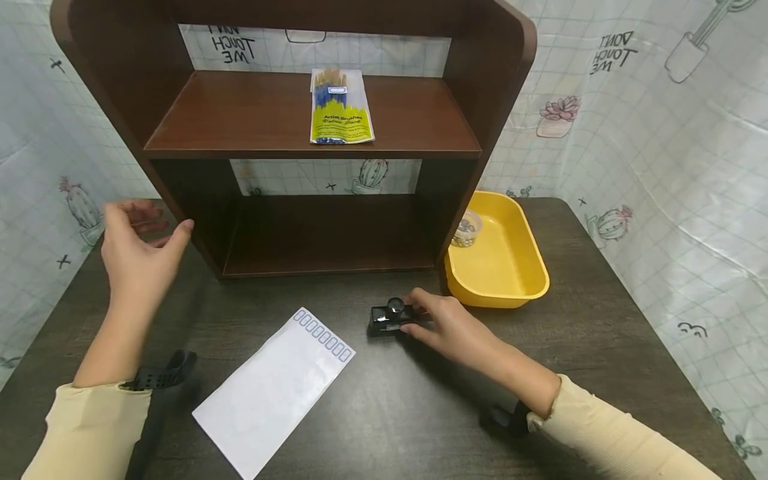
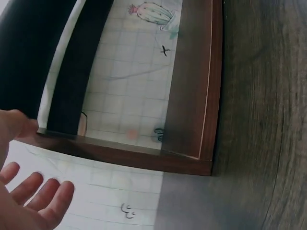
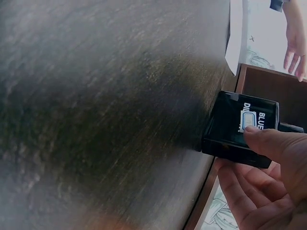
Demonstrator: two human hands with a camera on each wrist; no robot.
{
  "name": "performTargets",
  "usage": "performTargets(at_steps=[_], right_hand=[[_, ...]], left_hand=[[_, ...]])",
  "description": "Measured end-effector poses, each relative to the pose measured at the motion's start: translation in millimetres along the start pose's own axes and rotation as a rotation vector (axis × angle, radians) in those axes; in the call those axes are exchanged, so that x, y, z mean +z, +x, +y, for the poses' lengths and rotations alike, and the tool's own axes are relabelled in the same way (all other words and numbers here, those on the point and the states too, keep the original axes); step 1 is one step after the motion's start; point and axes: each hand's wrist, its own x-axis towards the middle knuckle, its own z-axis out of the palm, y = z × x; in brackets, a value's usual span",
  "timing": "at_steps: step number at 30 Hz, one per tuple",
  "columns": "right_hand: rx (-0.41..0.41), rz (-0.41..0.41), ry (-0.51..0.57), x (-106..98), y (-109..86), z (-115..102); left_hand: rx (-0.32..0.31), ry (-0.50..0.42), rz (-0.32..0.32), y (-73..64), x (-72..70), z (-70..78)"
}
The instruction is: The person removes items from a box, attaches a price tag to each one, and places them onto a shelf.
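My right hand (image 1: 447, 327) grips a black square perfume bottle (image 1: 384, 320) by its sides, thumb on the front and fingers behind. In the right wrist view, the perfume bottle (image 3: 242, 127) shows white lettering beginning "BLUE" and a small sticker beside the thumb. It is upright, its base at the tabletop; whether it touches cannot be told. My left hand (image 1: 141, 250) is raised at the left side of a brown wooden shelf unit (image 1: 312, 150), fingers loosely bent and holding nothing. In the left wrist view, the left thumb (image 2: 19, 125) overlaps the shelf's edge; contact is unclear.
A white paper strip (image 1: 276, 393) with a row of printed boxes lies on the dark table (image 1: 420, 420). On the upper shelf leans a pack of artist brushes (image 1: 342, 110). Right of the shelf sits a yellow tray (image 1: 501, 253) with a small clear tub (image 1: 467, 229).
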Motion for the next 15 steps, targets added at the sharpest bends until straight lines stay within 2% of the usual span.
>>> performTargets(at_steps=[2,4,7,15], right_hand=[[-0.004,0.0,-0.002,0,0.7,0],[-0.006,-0.001,-0.003,0,1.2,0],[-0.007,0.0,-0.007,0,1.6,0],[-0.031,0.005,0.019,0,12.3,-5]], left_hand=[[-0.004,0.007,-0.056,4.5,2.8,-3.9],[0.022,0.028,-0.11,7.4,7.2,-7.1],[0.076,0.029,-0.138,10.4,15.1,-10.5],[0.082,0.049,-0.06,8.4,28.9,-9.8]])
